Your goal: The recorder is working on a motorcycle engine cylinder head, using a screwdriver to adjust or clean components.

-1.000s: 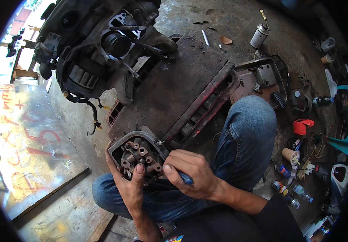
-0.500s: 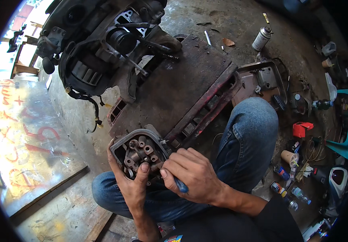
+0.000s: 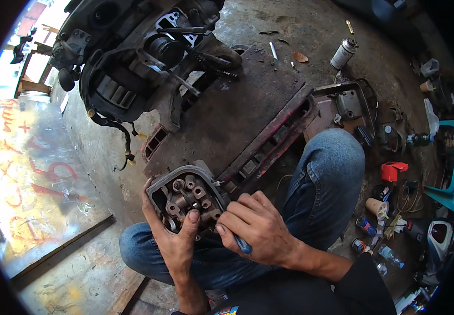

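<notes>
A grimy metal cylinder head point(image 3: 184, 190) is held over my lap, its valve gear facing up. My left hand point(image 3: 172, 236) grips its left side, thumb over the lower front. On its right edge, my right hand point(image 3: 253, 231) is closed around a blue-handled tool point(image 3: 244, 245), whose working end I cannot make out clearly. Just beyond the head lies a dirty, red-edged metal platform point(image 3: 227, 115). The large dark engine point(image 3: 111, 86) with an exposed cylinder sits at its upper left.
My raised knee point(image 3: 327, 173) is at right. Beside it are a tray with parts point(image 3: 348, 105), a red box point(image 3: 390, 170), bottles point(image 3: 390, 254), cups and a teal plastic object point(image 3: 447, 189). A spray can point(image 3: 342, 55) stands behind the platform. A paint-marked board point(image 3: 43, 189) lies at left.
The view has shifted slightly, so the surroundings appear a little further right. Both hands keep their hold; my right fingers have shifted slightly on the tool against the head's edge.
</notes>
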`<state>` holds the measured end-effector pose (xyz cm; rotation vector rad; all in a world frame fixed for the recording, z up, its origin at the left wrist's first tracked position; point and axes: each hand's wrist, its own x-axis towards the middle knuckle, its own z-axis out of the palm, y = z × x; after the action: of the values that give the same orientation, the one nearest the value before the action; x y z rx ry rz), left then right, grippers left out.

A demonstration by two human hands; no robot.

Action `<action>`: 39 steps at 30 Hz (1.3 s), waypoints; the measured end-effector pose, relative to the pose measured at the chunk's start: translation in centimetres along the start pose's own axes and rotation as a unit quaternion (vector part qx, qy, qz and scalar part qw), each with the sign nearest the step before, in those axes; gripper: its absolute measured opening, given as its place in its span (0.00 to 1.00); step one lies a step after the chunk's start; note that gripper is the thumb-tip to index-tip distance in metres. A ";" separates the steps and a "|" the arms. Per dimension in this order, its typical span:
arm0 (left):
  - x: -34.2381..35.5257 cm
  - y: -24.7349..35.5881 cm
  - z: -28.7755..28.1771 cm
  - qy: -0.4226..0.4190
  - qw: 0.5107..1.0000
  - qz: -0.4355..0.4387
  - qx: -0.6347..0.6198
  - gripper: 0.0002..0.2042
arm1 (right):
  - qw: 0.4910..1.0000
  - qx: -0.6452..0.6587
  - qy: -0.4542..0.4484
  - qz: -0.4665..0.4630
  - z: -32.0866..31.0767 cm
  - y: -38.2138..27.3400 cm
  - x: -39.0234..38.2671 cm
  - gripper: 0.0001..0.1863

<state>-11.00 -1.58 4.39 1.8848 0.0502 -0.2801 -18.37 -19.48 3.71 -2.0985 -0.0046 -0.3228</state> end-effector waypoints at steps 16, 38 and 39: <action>0.5 0.5 0.1 -0.022 1.000 0.018 0.012 0.52 | 0.996 0.018 -0.086 0.019 -2.0 1.5 0.2 0.08; 2.3 3.1 -0.2 -0.056 0.934 0.271 0.225 0.45 | 0.880 0.368 0.215 0.209 -2.4 4.0 -0.4 0.23; 2.7 3.4 -0.7 -0.037 0.918 0.308 0.247 0.47 | 0.899 0.341 0.201 0.185 -2.2 3.9 -0.1 0.22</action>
<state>-7.71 -2.33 7.19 2.2704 -0.7165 0.0841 -18.43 -23.36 1.49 -1.2706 0.4598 -0.4408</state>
